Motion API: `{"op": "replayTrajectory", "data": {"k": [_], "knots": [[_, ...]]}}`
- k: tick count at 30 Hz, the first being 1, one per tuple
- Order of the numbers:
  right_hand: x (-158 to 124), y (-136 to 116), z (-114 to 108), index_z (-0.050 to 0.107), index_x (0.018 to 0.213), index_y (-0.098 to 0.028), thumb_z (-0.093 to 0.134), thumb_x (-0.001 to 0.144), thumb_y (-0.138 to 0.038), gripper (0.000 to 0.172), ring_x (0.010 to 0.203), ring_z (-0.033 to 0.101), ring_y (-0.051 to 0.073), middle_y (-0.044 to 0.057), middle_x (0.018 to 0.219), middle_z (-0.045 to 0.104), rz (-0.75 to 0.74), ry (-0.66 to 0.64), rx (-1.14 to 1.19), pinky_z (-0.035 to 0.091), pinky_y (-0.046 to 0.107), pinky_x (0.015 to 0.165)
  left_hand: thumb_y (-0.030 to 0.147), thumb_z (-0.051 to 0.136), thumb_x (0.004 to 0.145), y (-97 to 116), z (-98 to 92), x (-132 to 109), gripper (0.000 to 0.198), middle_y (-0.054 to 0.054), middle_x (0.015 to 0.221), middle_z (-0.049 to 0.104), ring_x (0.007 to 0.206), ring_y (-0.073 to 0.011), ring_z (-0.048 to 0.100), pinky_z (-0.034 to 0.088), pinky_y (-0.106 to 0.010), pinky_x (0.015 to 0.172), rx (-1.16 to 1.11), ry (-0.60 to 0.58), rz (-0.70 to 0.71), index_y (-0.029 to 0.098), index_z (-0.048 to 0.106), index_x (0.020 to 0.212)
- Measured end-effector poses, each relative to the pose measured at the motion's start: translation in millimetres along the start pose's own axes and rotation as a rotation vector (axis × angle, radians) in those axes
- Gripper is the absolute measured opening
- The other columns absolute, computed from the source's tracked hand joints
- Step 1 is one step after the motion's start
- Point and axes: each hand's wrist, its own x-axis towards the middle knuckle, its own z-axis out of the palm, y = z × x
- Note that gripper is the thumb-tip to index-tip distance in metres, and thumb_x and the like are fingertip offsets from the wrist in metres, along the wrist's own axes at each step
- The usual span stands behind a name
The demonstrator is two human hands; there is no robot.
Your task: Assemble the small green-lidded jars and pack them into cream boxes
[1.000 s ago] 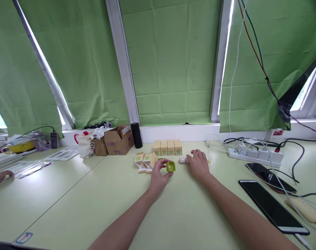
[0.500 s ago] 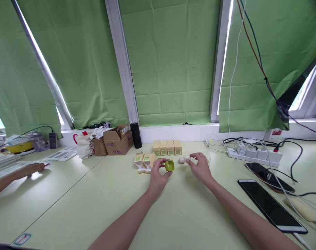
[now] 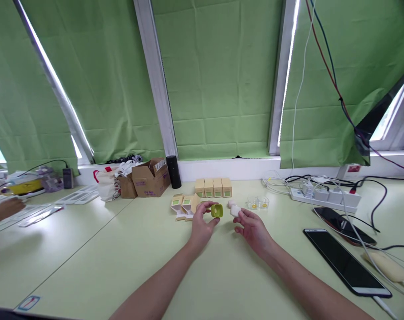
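Between thumb and fingers, my left hand grips a small yellow-green cup, its hollow side facing me. Just right of it, my right hand pinches a small white rounded piece. A second, pinkish-white piece lies on the table right behind that one. Two clear little containers with yellow bits inside stand beyond my right fingers. Left of my left hand are two opened cardboard boxes with green labels. Several closed boxes of that kind stand in a row behind.
A brown carton, a cloth bag and a black cylinder stand near the wall. On the right lie a large phone, a second phone, a power strip and tangled cables. Another person's hand is at far left.
My right hand has lifted a white piece and brought it toward the cup, uncovering the clear containers. My left hand stays nearly in place. The other person's hand has moved left.
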Motion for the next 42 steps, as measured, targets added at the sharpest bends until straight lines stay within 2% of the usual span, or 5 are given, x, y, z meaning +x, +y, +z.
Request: {"op": "replayTrajectory", "data": {"k": [7, 21, 30, 37, 42], "knots": [[-6, -6, 4, 0.075, 0.1, -0.022, 0.093, 0.063, -0.047, 0.048, 0.095, 0.066, 0.026, 0.011, 0.111, 0.074, -0.012, -0.043, -0.015, 0.051, 0.031, 0.065, 0.007, 0.072, 0.073, 4, 0.3, -2, 0.046, -0.009, 0.123, 0.068, 0.118, -0.0265, 0.062, 0.048, -0.042, 0.102, 0.015, -0.022, 0.013, 0.024, 0.068, 0.115], [-7, -2, 4, 0.072, 0.103, -0.025, 0.095, 0.062, -0.044, 0.051, 0.085, 0.065, 0.021, 0.004, 0.103, 0.067, -0.083, -0.04, -0.107, 0.057, 0.035, 0.067, 0.005, 0.07, 0.072, 8, 1.5, -4, 0.046, -0.008, 0.121, 0.067, 0.117, -0.0267, 0.062, 0.048, -0.041, 0.1, 0.043, -0.027, 0.023, 0.025, 0.069, 0.114], [7, 5, -8, 0.075, 0.094, -0.021, 0.095, 0.062, -0.039, 0.042, 0.068, 0.065, 0.017, 0.008, 0.105, 0.075, 0.024, 0.053, -0.173, 0.05, 0.028, 0.05, 0.006, 0.072, 0.073, 6, 2.0, -5, 0.046, -0.007, 0.121, 0.066, 0.114, -0.0257, 0.061, 0.048, -0.041, 0.099, 0.077, -0.012, 0.022, 0.026, 0.071, 0.114], [8, 1, -9, 0.079, 0.099, -0.019, 0.094, 0.059, -0.029, 0.043, 0.079, 0.072, 0.022, 0.011, 0.105, 0.078, 0.018, -0.037, -0.033, 0.054, 0.031, 0.06, 0.006, 0.073, 0.072, 5, 1.9, -4, 0.046, -0.007, 0.12, 0.065, 0.113, -0.0259, 0.061, 0.049, -0.041, 0.098, 0.103, 0.017, 0.03, 0.026, 0.072, 0.113], [4, -3, -3, 0.078, 0.105, -0.019, 0.095, 0.059, -0.034, 0.051, 0.078, 0.07, 0.023, 0.01, 0.098, 0.078, -0.032, -0.061, -0.059, 0.051, 0.032, 0.061, 0.008, 0.075, 0.069, 4, 2.8, -4, 0.047, -0.007, 0.118, 0.064, 0.113, -0.026, 0.061, 0.049, -0.041, 0.099, 0.087, 0.026, 0.03, 0.026, 0.073, 0.113]]}}
